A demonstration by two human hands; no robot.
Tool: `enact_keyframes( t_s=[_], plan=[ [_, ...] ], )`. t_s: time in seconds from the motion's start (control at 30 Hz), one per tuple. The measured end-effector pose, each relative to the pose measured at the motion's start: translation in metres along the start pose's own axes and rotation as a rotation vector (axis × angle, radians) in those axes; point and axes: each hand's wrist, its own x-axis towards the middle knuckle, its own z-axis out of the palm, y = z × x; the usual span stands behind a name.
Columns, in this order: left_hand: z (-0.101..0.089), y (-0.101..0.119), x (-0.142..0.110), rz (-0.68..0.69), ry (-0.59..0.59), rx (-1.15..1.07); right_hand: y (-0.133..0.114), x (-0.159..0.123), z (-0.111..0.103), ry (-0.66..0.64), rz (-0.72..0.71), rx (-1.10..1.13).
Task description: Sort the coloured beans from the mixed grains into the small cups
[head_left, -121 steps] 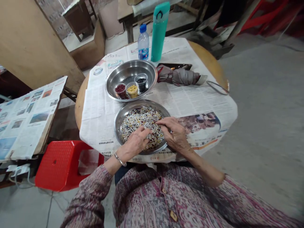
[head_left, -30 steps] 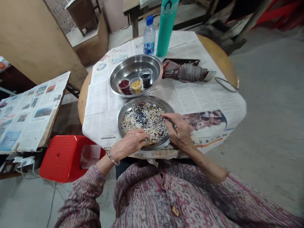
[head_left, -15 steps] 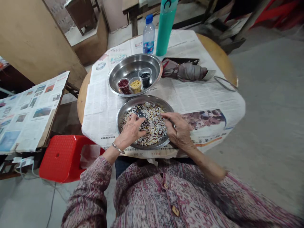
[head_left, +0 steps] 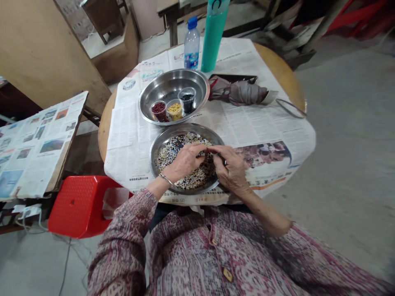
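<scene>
A shallow steel bowl (head_left: 153, 158) holds a mix of small white, black, yellow and dark red grains and beans (head_left: 171, 144). Above its right half, the fingertips of both hands come together. My left hand (head_left: 187, 158), a bangle at its wrist, reaches across the bowl with its fingers drawn together and thumb below. My right hand (head_left: 231, 166) is curled at the right rim, its index finger pointing at the left fingertips. What either hand holds is too small or hidden to make out.
Behind stands a larger steel basin (head_left: 143, 102) containing cups of red beans (head_left: 159, 110), yellow beans (head_left: 175, 110) and black beans (head_left: 187, 100). Further back are a water bottle (head_left: 191, 45), a teal bottle (head_left: 212, 43) and a folded grey umbrella (head_left: 243, 91). A red stool (head_left: 74, 205) is at left.
My left hand has moved right across the bowl to the right fingertips, and its spread fingers have drawn together. My right hand has stayed nearly in place.
</scene>
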Motion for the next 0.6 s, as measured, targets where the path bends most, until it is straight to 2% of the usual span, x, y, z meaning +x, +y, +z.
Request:
enact_keyframes(
  t_s=[0.17,0.3,0.37,0.43,0.6],
  plan=[
    [-0.006,-0.01,0.004,0.043,-0.047,0.183,0.0,0.001,0.001,0.02,-0.014,0.002],
    [-0.007,-0.007,-0.001,0.071,-0.136,0.22,-0.001,0.001,0.0,0.014,-0.03,0.004],
    [-0.009,-0.005,-0.006,0.031,-0.148,0.229,-0.001,0.001,0.0,0.014,-0.027,0.004],
    [-0.014,-0.006,-0.013,-0.055,-0.113,0.255,-0.001,0.001,0.001,0.019,-0.021,0.01],
    [-0.031,-0.014,-0.041,-0.211,0.089,0.372,0.002,0.0,0.002,0.026,-0.002,0.032]
  ],
)
